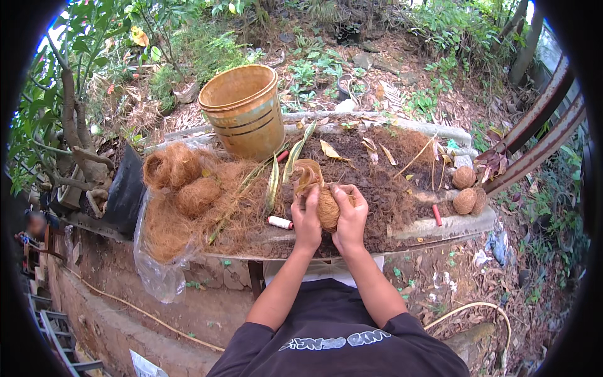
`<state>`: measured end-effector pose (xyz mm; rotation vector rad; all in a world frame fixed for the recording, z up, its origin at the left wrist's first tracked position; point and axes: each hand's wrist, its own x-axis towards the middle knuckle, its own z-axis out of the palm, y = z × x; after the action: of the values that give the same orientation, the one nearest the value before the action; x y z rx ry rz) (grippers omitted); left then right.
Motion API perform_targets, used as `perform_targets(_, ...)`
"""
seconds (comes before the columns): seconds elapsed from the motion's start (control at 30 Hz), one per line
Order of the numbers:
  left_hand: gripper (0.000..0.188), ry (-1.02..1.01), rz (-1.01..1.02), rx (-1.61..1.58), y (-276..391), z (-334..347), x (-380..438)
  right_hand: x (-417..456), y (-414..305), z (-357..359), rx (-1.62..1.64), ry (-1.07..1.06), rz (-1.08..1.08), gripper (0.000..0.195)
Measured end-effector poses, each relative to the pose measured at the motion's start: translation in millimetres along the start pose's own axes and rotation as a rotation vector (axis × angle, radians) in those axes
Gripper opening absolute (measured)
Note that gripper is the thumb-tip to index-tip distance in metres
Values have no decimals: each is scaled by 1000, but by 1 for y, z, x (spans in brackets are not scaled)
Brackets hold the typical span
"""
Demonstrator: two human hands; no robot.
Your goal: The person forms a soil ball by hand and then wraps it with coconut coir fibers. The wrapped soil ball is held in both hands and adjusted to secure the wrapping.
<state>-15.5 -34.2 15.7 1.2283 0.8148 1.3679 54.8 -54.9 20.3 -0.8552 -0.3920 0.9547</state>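
Between my two hands is a ball of brown coconut fibre [329, 210], with a curled, dry brown leaf [308, 174] standing up from its upper left. My left hand [307, 214] grips the ball's left side and the leaf's base. My right hand [349, 212] is closed around the ball's right side. A spool of white thread [280, 222] lies just left of my left hand. Loose fibre [165, 233] and fibre clumps [198, 195] cover the table's left part. Several finished-looking fibre balls [465, 201] sit at the right edge, near a red tube [437, 215].
A rusty-brown bucket [247, 118] stands at the back left. Dark soil [358, 155], dry leaves [332, 150] and long variegated leaves [273, 181] lie on the table. Clear plastic [162, 282] hangs over its front left edge. Rusty metal bars [541, 146] slant at the right. A person [35, 226] is far left.
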Motion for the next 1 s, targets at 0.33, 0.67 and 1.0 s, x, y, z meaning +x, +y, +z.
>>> perform_targets(0.33,25,72,-223,-289,4,8,4,3,2,4,-48,-33,-52,36)
perform_targets(0.67,23,120,-316,-551,13,2,13,1,-6,-1,-271,-313,-262,40)
perform_targets(1.0,29,-128,-493,-566,9,-18,3,37,-49,8,-316,-414,105,35)
